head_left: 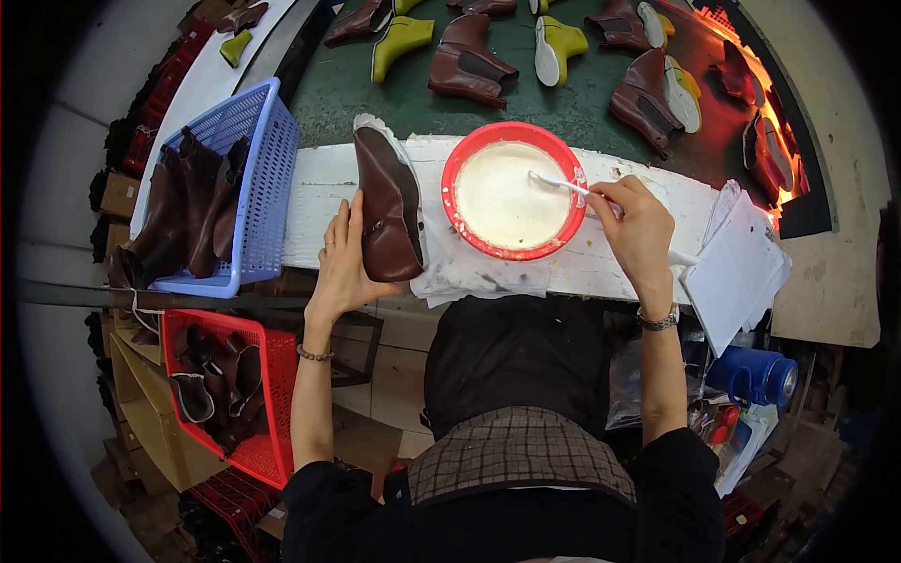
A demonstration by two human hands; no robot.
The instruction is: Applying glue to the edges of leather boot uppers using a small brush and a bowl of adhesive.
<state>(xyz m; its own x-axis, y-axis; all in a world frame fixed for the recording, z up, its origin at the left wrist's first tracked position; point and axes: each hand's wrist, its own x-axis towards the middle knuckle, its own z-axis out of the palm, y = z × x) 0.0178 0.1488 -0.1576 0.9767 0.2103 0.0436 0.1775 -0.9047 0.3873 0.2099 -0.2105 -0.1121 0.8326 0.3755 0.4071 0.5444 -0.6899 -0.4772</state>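
A brown leather boot upper (387,206) lies on the white bench, its pale lining edge showing along the top and right side. My left hand (345,263) holds it from the left, fingers along its side and thumb under its lower end. My right hand (636,225) pinches the handle of a slim white brush (567,185), which looks like a toothbrush. Its head dips into a creamy white liquid (502,202) in a round red bowl (454,220), right of the boot upper.
On the green surface (347,117) beyond lie several brown boot uppers (465,61) and yellow-green boot lasts (402,45). An orange glow (784,141) shows far right. At left are a blue basket (274,159) and a red basket (280,394) with boot uppers. A blue flask (751,375) is lower right.
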